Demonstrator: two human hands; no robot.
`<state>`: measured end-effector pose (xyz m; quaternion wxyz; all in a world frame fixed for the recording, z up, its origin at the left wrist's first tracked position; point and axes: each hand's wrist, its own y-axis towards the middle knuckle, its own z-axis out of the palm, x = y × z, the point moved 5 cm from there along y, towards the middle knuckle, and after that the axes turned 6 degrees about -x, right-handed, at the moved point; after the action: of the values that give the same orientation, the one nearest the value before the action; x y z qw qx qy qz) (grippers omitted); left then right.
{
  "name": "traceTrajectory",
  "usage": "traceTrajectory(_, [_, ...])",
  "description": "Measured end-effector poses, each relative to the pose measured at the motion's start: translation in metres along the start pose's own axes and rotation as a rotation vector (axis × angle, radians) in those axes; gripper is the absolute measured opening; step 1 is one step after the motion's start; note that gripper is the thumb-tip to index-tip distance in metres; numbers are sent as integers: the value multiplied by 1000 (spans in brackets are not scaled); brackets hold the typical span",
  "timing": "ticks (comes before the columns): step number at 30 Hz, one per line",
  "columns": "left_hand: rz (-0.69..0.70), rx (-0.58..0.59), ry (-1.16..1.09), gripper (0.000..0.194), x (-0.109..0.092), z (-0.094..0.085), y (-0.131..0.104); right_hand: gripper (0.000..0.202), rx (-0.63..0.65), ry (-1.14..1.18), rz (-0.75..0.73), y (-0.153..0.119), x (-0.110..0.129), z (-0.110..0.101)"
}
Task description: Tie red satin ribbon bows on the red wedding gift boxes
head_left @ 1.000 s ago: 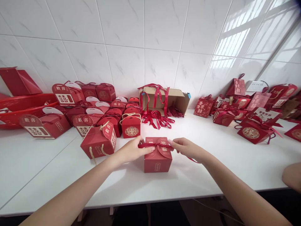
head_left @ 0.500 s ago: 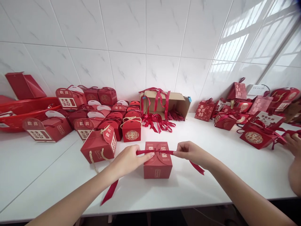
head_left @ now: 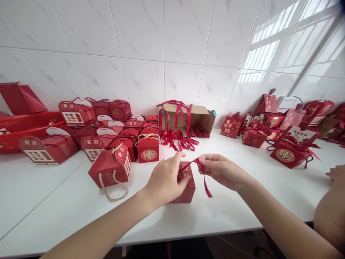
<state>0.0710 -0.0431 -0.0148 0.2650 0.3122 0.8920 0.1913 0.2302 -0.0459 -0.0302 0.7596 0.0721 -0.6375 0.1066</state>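
Our left hand has swung in over the small red box, and the red ribbon, earlier drawn straight out to both sides, now slopes up from the box top to our right hand. That evens out to a one-sided hold as far as we can see: no bow shows, and the tie looks unfinished. Our left fingers are curved wide across the box top, thumb on its near part; we cannot tell whether they pinch the other ribbon end. Our right hand, just right of the box, keeps a narrow pinch on the ribbon, its tail hanging free. The box sits upright on the white table. Left of it stands a rope-handled box; well to its right, a co-worker's hand has drawn back from a gold-printed box. Beyond the small red box lie loose ribbons, then an open carton.
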Motion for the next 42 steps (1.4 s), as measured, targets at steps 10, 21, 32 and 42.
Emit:
traceTrajectory(10, [-35, -122, -178, 34, 12, 0, 13, 29, -152, -226, 15, -9, -5, -12])
traceTrajectory(21, [98, -202, -300, 50, 23, 14, 10, 33, -91, -276, 36, -6, -12, -6])
traceTrajectory(32, [68, -269, -303, 58, 15, 8, 14, 32, -140, -285, 22, -7, -12, -5])
traceTrajectory(42, [38, -356, -102, 53, 19, -15, 17, 39, -217, -245, -204, 19, -26, 25])
